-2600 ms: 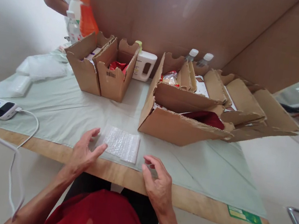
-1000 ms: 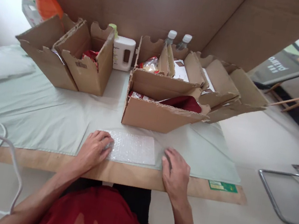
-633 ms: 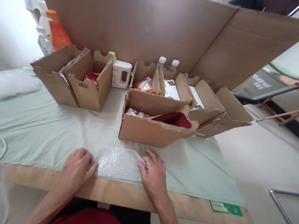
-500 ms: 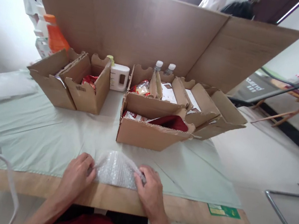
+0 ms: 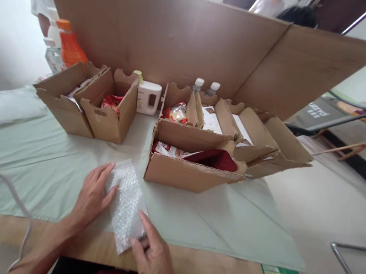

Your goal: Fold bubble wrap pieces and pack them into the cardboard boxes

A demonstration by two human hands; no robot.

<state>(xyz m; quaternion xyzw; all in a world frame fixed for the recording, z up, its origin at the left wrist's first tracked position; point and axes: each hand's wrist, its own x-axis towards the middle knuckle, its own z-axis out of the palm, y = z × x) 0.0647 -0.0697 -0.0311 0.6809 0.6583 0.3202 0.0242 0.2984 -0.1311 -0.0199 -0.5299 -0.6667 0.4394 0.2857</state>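
Observation:
A flat, oblong piece of bubble wrap (image 5: 126,209) lies slanted near the front edge of the table, its lower end over the bare wood. At its upper left edge, my left hand (image 5: 96,190) holds it, thumb on top and fingers along the side. My right hand (image 5: 152,255) grips the lower right edge, with the index finger and thumb at the border. Whether anything is inside the wrap I cannot tell.
Behind the wrap stands a cardboard box (image 5: 187,174) with packets and a dark red item. More open boxes (image 5: 105,120), a white jug (image 5: 149,98) and an orange bottle (image 5: 70,47) stand before a tall cardboard panel (image 5: 184,40). White cables (image 5: 11,191) hang at left.
The bubble wrap has turned from crosswise and bunched to flat and slanted lengthwise. My left hand has moved up its left side; my right hand has come down and left.

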